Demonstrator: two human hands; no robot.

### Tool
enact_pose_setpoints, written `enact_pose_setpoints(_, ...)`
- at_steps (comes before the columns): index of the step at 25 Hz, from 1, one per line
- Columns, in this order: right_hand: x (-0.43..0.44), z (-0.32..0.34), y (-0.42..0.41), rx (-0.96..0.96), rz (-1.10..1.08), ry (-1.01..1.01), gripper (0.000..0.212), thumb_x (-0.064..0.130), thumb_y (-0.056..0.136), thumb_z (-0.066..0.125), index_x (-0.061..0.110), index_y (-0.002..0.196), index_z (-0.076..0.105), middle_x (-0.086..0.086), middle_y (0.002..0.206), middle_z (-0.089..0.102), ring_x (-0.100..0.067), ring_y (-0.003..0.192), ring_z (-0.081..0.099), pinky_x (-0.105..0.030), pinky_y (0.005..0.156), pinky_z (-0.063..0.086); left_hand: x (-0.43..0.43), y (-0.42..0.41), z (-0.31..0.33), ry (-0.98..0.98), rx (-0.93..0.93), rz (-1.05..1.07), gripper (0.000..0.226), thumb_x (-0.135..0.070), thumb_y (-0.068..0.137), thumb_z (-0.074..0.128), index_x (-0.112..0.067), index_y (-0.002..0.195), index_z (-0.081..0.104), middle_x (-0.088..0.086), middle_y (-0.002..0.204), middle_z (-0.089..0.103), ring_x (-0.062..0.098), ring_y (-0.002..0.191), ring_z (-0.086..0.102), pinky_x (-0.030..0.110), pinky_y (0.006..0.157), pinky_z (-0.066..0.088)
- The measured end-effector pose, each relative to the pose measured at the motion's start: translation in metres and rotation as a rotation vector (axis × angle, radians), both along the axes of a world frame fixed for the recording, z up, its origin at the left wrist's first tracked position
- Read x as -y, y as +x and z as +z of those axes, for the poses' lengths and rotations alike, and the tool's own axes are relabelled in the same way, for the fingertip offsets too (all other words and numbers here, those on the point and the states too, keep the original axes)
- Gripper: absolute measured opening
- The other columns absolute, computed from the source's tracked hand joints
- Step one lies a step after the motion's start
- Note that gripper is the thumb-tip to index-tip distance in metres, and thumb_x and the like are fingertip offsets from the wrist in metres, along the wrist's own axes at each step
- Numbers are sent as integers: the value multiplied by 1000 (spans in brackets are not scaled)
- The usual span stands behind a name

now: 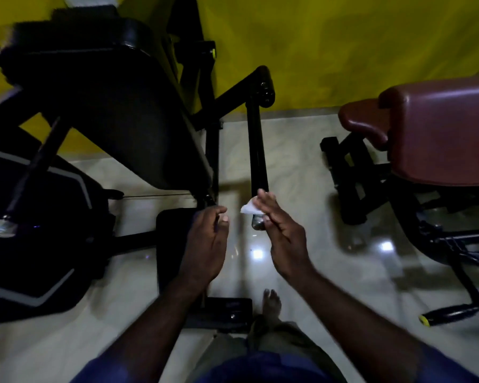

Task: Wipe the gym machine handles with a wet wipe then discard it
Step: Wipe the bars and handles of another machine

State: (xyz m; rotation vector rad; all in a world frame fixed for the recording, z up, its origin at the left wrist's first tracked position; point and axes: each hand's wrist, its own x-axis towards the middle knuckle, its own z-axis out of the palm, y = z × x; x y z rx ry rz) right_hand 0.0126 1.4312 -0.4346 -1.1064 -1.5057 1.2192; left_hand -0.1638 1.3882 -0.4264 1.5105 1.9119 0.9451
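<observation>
The wipe (249, 208), a small crumpled white scrap, is sitting just right of the frame's centre, pressed by the right hand (284, 233) against the lower end of the handle (257, 161). That hand's fingers are lying fairly flat over it, more a press than a pinch. The left hand (206, 244) is hovering just beside it, loosely curled and holding nothing. The wiping step looks to be under way on this bar. Next, I would judge, the wipe needs wrapping around the bar and dragging along its length towards the upper centre. The handle is a slim black tube, matte, with a shiny metal tip (257, 223). The floor (302, 167) is glossy pale tile, reflecting lights.
</observation>
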Motion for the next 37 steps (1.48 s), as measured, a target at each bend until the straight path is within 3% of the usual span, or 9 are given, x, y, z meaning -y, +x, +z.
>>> enact_pose_setpoints(7, 24, 18, -5, -849, -402, -1048, 26, 4, 105, 46, -2, 122, 65, -20, 122, 72, -28, 107, 72, -40, 103, 55, -82, -34, 84, 205, -781, -641, 50, -46, 106, 45, -9, 137, 59, 12, 145, 55, 28, 130, 54, 42, 107, 45)
enact_pose_setpoints(14, 20, 38, 4, -981, -290, -1088, 41, 11, 88, 57, 0, 127, 64, -21, 121, 69, -35, 124, 63, -41, 115, 42, -98, -21, 48, 211, -717, -805, 55, -15, 93, 43, -7, 146, 52, 14, 158, 45, 30, 141, 49, 40, 116, 43)
enact_pose_setpoints(20, 37, 6, -18, 573, -66, 57, 105, -16, 73, 49, 25, 163, 15, 0, 166, 29, -20, 143, 44, -24, 103, 50, -66, -36, 1, -120, 112, -212, 41, -11, 98, 58, -16, 138, 61, 5, 140, 63, 22, 130, 58, 35, 113, 44)
enact_pose_setpoints(23, 43, -5, -17, 877, -7, 360, 104, -26, 70, 46, 13, 162, 21, -2, 172, 8, -32, 157, 14, -34, 116, 40, -52, -35, -12, -204, 276, -151, 36, -10, 98, 60, -19, 133, 65, 4, 131, 68, 20, 119, 64, 27, 99, 46)
enact_pose_setpoints(26, 33, -6, -14, 983, -16, 481, 63, -9, 94, 55, 9, 153, 44, -6, 166, 31, -30, 155, 26, -39, 123, 32, -42, -41, -17, -201, 302, -239, 35, -10, 99, 60, -18, 132, 65, 4, 132, 66, 21, 119, 63, 28, 99, 47)
enact_pose_setpoints(30, 45, 2, -54, 510, -640, 79, 29, 19, 101, 61, 23, 127, 73, 8, 124, 72, -9, 119, 66, -26, 101, 52, -30, -51, -13, -157, 212, -357, 36, -11, 98, 62, -13, 133, 64, 6, 138, 63, 24, 128, 58, 35, 110, 43)
enact_pose_setpoints(32, 46, 13, -88, -96, -947, -339, 24, 25, 100, 60, 15, 114, 77, 0, 97, 79, -23, 98, 75, -34, 88, 59, -37, -58, -12, -131, 194, -407, 36, -11, 98, 61, -13, 134, 64, 7, 137, 63, 25, 128, 58, 36, 110, 43)
enact_pose_setpoints(35, 32, 40, -97, -1019, -819, -712, 31, -8, 94, 40, -7, 108, 67, -20, 97, 75, -25, 80, 77, -29, 73, 64, -45, -64, -10, -120, 147, -439, 34, -9, 99, 58, -11, 133, 64, 8, 136, 63, 24, 128, 57, 27, 108, 39)
enact_pose_setpoints(37, 34, 53, -92, -1125, -657, -728, 47, -16, 84, 31, -11, 119, 62, -26, 118, 71, -28, 102, 74, -30, 92, 60, -44, -68, -11, -87, 84, -485, 34, -7, 98, 59, -9, 131, 64, 9, 136, 63, 26, 128, 57, 19, 105, 34)
